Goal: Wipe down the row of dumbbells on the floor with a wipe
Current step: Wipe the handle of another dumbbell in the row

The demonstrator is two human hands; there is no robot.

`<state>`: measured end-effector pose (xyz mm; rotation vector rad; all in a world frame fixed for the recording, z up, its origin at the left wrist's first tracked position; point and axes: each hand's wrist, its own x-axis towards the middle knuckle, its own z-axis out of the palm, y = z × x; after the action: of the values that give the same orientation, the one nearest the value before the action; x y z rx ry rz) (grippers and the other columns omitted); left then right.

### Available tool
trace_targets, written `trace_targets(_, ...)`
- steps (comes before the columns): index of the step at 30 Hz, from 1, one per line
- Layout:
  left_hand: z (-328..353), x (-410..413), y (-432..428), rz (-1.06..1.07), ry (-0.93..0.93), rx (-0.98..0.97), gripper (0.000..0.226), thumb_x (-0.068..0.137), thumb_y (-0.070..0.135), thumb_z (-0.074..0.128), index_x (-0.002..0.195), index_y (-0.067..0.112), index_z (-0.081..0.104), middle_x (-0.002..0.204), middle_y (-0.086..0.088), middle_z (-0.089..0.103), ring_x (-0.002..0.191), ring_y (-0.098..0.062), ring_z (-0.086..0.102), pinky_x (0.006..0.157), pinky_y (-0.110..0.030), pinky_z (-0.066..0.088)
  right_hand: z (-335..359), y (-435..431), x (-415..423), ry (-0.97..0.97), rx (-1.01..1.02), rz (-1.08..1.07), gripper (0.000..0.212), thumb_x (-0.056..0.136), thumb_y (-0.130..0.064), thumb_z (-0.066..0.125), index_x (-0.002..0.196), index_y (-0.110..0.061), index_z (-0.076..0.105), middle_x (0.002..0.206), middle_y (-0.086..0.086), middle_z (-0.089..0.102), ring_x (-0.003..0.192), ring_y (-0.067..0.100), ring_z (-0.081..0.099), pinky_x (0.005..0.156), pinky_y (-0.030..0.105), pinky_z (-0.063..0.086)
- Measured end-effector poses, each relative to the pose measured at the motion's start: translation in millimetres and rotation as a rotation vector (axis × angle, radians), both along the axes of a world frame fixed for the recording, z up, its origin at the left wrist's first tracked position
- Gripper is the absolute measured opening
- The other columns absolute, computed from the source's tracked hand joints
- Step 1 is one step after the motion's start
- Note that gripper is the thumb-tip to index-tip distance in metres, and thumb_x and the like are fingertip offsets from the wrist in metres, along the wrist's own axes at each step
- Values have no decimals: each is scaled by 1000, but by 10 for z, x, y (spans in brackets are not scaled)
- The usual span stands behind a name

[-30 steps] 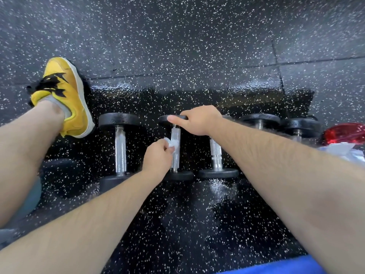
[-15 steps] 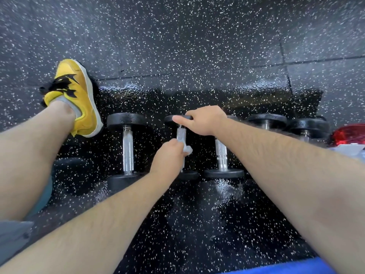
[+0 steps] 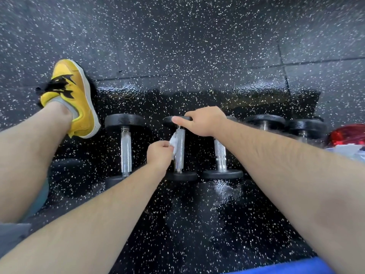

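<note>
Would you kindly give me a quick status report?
Left hand pinching wipe against second dumbbell's handle. Right hand steadying its far head. Nothing obstructing.

Five dumbbells [image 3: 126, 147] were counted in a row across the middle of the frame, the two at right partly hidden. One white wipe [image 3: 174, 143], two hands, one yellow shoe [image 3: 74, 97] at upper left, and one red object [image 3: 347, 135] at right edge were noted.

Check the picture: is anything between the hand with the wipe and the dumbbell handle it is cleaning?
Nothing visible. The left hand presses the wipe straight against the handle of the second dumbbell. The right hand rests on that dumbbell's far head, clear of the handle.
</note>
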<state>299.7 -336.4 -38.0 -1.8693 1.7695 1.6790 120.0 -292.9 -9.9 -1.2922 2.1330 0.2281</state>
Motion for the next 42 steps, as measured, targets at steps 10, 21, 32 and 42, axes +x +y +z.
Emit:
trace_targets(10,57,97,96,-397,63,-353,17,97,15,60,83,5,63,85,-3,56,75,-15,51,66,-29,41,7,5,-16,8,-12,8,98,78,-92,1,138,-37,54,113,-8,69,112,20,62,78,36,42)
trace_targets(21,137,-144,37,-1711,-56,-728,20,91,8,56,100,15,73,112,-3,54,108,-25,50,86,-32,40,27,5,-1,19,-31,16,96,79,-91,1,136,-38,56,114,-9,68,112,21,62,75,36,41)
trace_targets(32,34,103,-215,-1597,298,-810,26,69,-8,73,86,11,72,91,-3,57,86,-26,55,74,-37,54,33,31,5,16,-35,2,96,77,-92,-1,136,-40,55,115,-9,69,111,20,62,80,36,46)
trace_targets(42,146,297,22,-973,37,-520,12,96,0,49,91,10,57,95,2,46,75,-26,53,65,-40,44,47,25,1,5,-44,-5,95,77,-92,-2,134,-42,56,110,-7,68,111,20,62,78,36,45)
